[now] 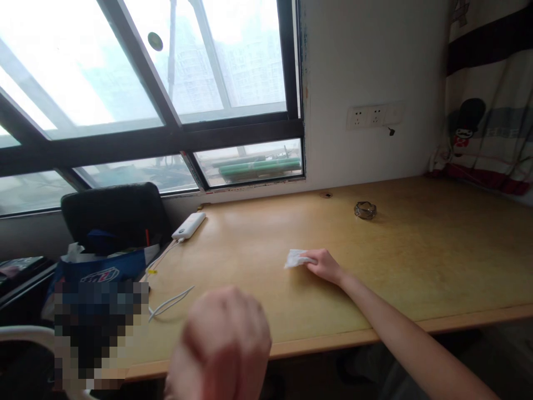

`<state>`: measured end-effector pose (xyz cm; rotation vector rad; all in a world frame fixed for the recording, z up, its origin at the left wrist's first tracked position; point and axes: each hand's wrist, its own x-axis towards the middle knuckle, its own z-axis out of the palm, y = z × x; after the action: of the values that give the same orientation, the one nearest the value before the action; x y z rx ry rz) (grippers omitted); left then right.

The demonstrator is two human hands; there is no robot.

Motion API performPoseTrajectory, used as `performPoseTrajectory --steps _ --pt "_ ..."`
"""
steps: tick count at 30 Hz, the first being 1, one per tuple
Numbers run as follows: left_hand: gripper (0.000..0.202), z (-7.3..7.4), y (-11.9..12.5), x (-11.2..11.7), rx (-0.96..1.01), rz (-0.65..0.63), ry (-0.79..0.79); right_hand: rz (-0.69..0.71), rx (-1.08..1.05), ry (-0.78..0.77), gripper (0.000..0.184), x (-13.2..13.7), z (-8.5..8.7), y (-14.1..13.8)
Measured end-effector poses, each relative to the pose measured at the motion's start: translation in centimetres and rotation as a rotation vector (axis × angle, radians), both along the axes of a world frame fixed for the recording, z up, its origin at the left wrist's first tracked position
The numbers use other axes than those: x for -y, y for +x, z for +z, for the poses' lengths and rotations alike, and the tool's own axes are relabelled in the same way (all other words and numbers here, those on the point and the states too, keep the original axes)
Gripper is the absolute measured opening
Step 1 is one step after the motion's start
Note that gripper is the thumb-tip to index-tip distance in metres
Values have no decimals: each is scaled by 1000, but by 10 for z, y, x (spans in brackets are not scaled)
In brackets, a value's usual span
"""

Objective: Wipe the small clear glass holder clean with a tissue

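My right hand [325, 265] reaches out over the middle of the wooden desk [416, 261] and presses a crumpled white tissue [295, 258] flat against the surface, fingers curled on it. My left hand [222, 344] hovers close to the camera above the desk's front edge, blurred, fingers curled into a loose fist with nothing visible in it.
A white power bank [189, 226] with a white cable [169, 303] lies at the desk's left end. A glass ashtray [365, 210] sits toward the back. A black chair [114, 214] with a blue bag [100, 272] stands at left. Wall sockets [366, 117] and a curtain [487, 100] are at right.
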<state>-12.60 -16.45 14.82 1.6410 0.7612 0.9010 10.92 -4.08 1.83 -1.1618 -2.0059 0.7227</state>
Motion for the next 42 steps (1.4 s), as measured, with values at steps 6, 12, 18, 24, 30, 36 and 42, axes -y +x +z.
performPoseTrajectory --steps 6,12,18,24,30,36,42 --pt "36 -36 63 -131 48 65 -228 -335 -515 -176 37 -15 -1 18" --pt "64 -110 77 -145 -25 -85 -392 -125 -395 -233 34 -5 8 21" --pt "35 -127 79 -148 29 90 -283 -65 -245 -181 34 3 17 16" --pt "27 -125 72 -151 88 230 6 -147 -440 -13 28 -5 12 26" --pt "28 -126 74 -148 69 243 36 -64 -735 -179 18 -8 5 27" --pt "27 -126 76 -148 147 267 -39 -126 -793 -202 16 -8 6 26" --pt "26 -130 74 -150 180 383 -20 -195 -799 -138 16 -9 6 25"
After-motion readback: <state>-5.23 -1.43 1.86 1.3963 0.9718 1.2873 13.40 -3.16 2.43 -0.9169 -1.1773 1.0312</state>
